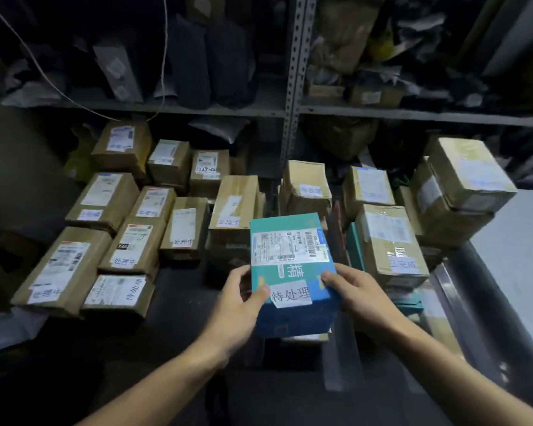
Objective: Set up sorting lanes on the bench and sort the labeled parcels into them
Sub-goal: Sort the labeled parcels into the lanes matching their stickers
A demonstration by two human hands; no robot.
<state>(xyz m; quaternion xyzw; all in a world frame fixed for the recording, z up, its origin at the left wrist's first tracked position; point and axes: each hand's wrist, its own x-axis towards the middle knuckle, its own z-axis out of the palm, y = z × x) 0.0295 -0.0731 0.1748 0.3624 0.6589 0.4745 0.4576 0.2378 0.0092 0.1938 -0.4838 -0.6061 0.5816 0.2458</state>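
Blue parcel (pixel 291 272) pinched at its near corners by left hand (pixel 237 305) and right hand (pixel 356 295), above the bench (pixel 173 305), right of brown parcels (pixel 117 229); risk of misreading its tag, wrong lane

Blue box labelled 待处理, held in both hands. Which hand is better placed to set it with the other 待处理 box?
Left, probably. The only other legible 待处理 label is on the brown box at near left. The left hand already grips the blue box on that side; the right hand would reach across.
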